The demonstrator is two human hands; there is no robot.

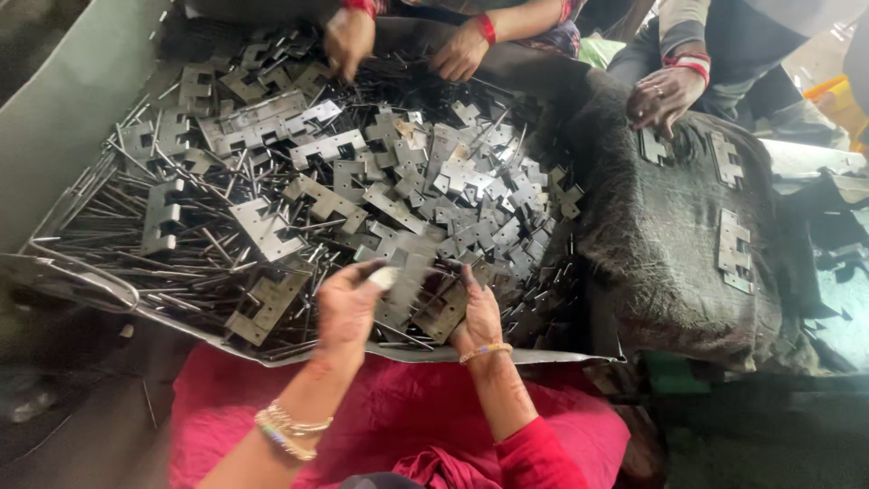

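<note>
A big heap of grey metal hinge plates (362, 181) and thin steel pins (118, 226) fills a sheet-metal tray (54, 263). My left hand (346, 306), with white tape on the thumb tip, grips a slotted hinge plate (407, 276) at the near edge of the heap. My right hand (477, 319) sits just to its right, fingers curled on another hinge plate (444, 312) lying in the pile. Both wrists wear bangles. My lap is covered in pink cloth (398, 417).
Two hands of another person (348, 41) (462, 52) dig in the far side of the heap. A third person's hand (663, 98) rests on a dark sackcloth mound (670, 235) at the right, where assembled hinges (733, 252) lie. A grey wall panel (63, 118) stands at the left.
</note>
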